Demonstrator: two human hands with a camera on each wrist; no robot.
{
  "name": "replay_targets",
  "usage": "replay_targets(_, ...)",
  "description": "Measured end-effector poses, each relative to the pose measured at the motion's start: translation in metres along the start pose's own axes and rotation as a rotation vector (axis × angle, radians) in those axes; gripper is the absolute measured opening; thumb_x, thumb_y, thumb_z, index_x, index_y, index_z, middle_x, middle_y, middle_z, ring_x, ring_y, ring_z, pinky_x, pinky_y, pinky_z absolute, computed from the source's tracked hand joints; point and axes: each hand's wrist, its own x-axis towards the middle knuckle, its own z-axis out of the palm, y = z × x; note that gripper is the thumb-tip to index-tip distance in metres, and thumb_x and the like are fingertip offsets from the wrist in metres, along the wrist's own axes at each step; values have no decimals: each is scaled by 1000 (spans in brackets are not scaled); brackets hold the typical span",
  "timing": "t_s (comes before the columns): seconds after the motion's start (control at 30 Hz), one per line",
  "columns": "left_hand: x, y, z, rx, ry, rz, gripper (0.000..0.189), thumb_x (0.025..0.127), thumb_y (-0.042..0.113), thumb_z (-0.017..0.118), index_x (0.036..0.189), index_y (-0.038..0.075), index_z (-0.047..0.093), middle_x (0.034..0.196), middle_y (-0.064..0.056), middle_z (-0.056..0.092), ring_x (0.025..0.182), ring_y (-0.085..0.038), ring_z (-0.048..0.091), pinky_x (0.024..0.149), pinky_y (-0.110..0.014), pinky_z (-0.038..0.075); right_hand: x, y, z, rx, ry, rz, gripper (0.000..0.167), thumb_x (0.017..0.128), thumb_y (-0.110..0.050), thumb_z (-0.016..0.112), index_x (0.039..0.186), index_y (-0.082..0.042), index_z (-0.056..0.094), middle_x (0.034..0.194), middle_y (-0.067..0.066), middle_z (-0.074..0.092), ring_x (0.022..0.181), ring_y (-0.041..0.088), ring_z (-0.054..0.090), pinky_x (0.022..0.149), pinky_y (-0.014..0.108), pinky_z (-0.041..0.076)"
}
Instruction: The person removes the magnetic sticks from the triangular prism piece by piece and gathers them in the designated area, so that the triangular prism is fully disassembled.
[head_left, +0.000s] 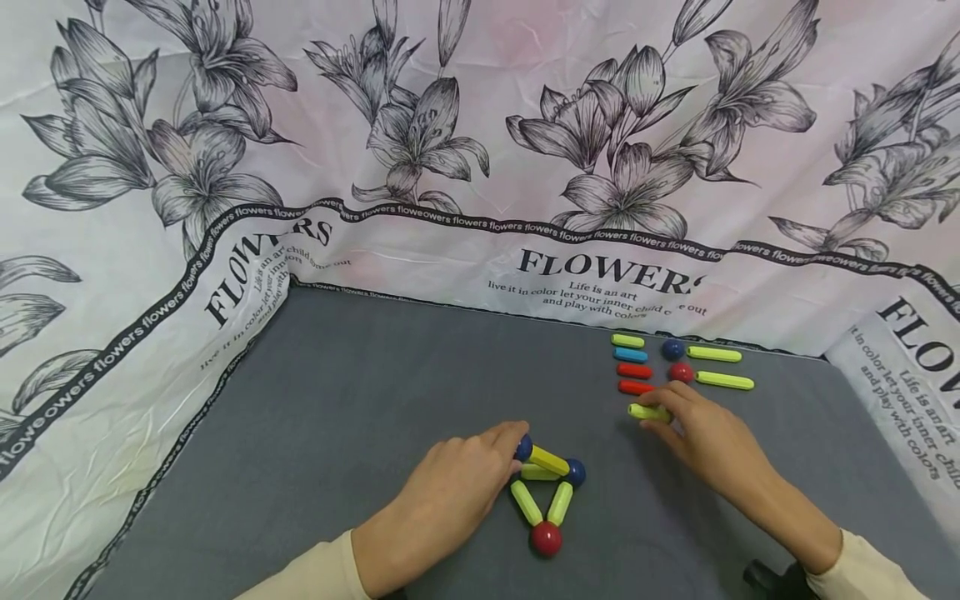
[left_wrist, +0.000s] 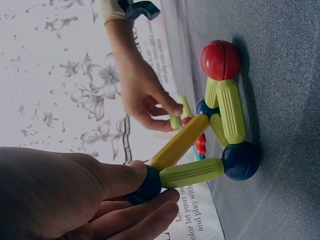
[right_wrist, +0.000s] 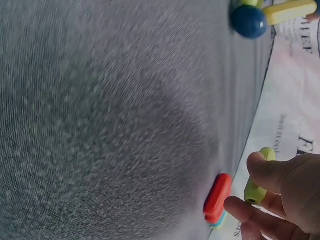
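Observation:
My left hand (head_left: 468, 467) pinches a dark blue ball (left_wrist: 146, 187) at the raised corner of a small frame of sticks and balls. From that ball a yellow stick (left_wrist: 180, 142) and a yellow-green stick (left_wrist: 192, 173) slope down to two more blue balls. A red ball (head_left: 546, 539) forms the front corner on the table, joined by two yellow-green sticks. To the right, my right hand (head_left: 708, 429) holds a short yellow-green stick (right_wrist: 260, 180) between thumb and fingers, close by the red sticks (head_left: 636, 387). Palm-side fingers partly cover that stick.
Short sticks lie in a column at the back right, among them a blue stick (head_left: 630, 356) and a yellow-green one (head_left: 627, 341). Beside them are a blue ball (head_left: 672, 349), a red ball (head_left: 681, 372) and two longer yellow-green sticks (head_left: 714, 354). Flower-printed cloth (head_left: 420, 250) borders the grey table (head_left: 360, 375).

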Motion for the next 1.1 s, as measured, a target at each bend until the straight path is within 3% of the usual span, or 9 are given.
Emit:
replay_targets(0.47, -1, -2, 2, -48, 0, -6, 41, 103, 20, 71, 140, 4, 63, 138, -7, 70, 100, -19, 77, 75, -34, 63, 10, 18, 24, 6, -82, 19, 28, 86, -18, 90, 112, -18, 79, 100, -3, 62, 68, 6, 55, 54, 31, 46)
replay_targets(0.67, -1, -3, 3, -76, -7, -25, 41, 104, 22, 70, 141, 6, 63, 139, -6, 69, 104, -19, 76, 77, -33, 63, 12, 20, 28, -6, -62, -3, 29, 86, -17, 89, 113, -17, 79, 105, -1, 65, 76, 12, 64, 60, 38, 54)
replay_targets(0.83, -3, -7, 8, -109, 1, -14, 27, 103, 22, 72, 127, 8, 68, 111, 0, 76, 84, -9, 71, 68, -30, 60, 11, 23, 30, -4, -51, -2, 29, 87, -15, 89, 114, -16, 79, 109, 1, 67, 84, 19, 70, 66, 46, 58)
replay_targets(0.93, -4, -11, 13, -151, -3, -14, 19, 102, 19, 73, 119, 10, 71, 101, 3, 75, 81, -5, 67, 67, -29, 58, 12, 25, 30, -4, -57, -1, 29, 88, -15, 88, 115, -16, 79, 108, 2, 67, 86, 21, 71, 67, 48, 58)
replay_targets(1.1, -5, -21, 22, -239, -19, -25, 28, 101, 16, 74, 128, 11, 70, 114, 3, 76, 92, -3, 68, 75, -27, 59, 12, 26, 34, -2, -68, 9, 29, 89, -16, 87, 117, -16, 79, 109, 2, 67, 85, 22, 71, 68, 49, 59)
